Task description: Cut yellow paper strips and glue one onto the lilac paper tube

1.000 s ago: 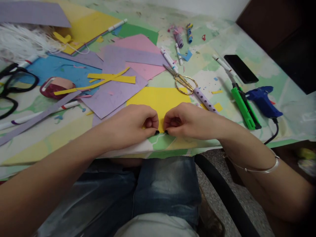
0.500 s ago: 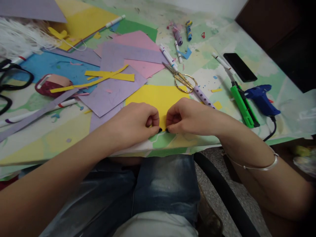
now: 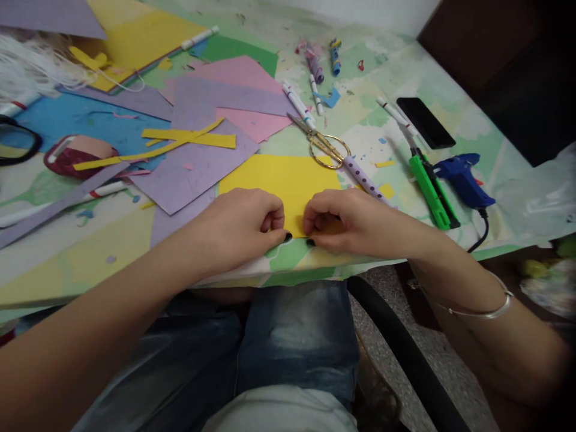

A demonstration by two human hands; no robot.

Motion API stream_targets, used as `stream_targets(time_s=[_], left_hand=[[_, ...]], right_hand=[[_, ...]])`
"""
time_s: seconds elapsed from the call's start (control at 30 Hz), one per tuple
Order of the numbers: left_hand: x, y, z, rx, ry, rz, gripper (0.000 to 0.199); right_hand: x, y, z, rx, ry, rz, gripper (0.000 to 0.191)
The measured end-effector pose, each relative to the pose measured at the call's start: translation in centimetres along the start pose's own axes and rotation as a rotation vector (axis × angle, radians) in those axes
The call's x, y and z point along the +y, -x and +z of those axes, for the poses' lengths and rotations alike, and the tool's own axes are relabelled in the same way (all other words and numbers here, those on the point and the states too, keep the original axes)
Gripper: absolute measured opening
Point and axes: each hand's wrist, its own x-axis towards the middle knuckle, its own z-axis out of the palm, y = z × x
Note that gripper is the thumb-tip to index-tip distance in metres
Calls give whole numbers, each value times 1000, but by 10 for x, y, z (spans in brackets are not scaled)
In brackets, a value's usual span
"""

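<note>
A yellow craft sheet [image 3: 279, 174] lies flat near the table's front edge. At its near edge, my left hand [image 3: 252, 219] has its fingers curled, with the thumb and fingertips closed on the edge. My right hand [image 3: 344, 219] is curled at the same edge a short way to the right, its thumb low and its fingertips close above. Between the two thumbs a small stretch of the edge shows. Just beyond the sheet are gold-handled scissors [image 3: 326, 147], and a purple dotted roll [image 3: 362, 175] lies beside my right hand.
Purple sheets [image 3: 193, 174] and yellow strips [image 3: 189, 139] lie at left, near a dark red case [image 3: 81, 156]. On the right are a green utility knife [image 3: 429, 189], a blue glue gun [image 3: 465, 179] and a black phone [image 3: 425, 122]. Markers [image 3: 299, 105] lie farther back.
My right hand has slid slightly right along the sheet's edge, widening the gap between the thumbs. My left hand stays at the edge. The whole view has shifted a little.
</note>
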Motion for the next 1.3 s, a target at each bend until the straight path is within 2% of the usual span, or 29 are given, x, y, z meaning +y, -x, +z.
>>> stream_targets(time_s=[0.2,0.47,0.77,0.93,1.17,1.3], left_hand=[[2,-1,6,40,99,77,13],[8,-4,12,60,51,159,8],[15,-6,11,31,13,76,9],[14,-5,12,28,37,54,9],[5,-1,25,165,67,188,10],[4,1,28,202,57,212,8]], right_hand=[[6,7,9,103,10,-53,13],[1,-2,4,33,-63,120,12],[-6,-6,-3,-29,-53,227,9],[0,-2,-4,-48,-54,164,11],[8,10,2,57,-31,52,14],[7,9,2,31,-34,69,13]])
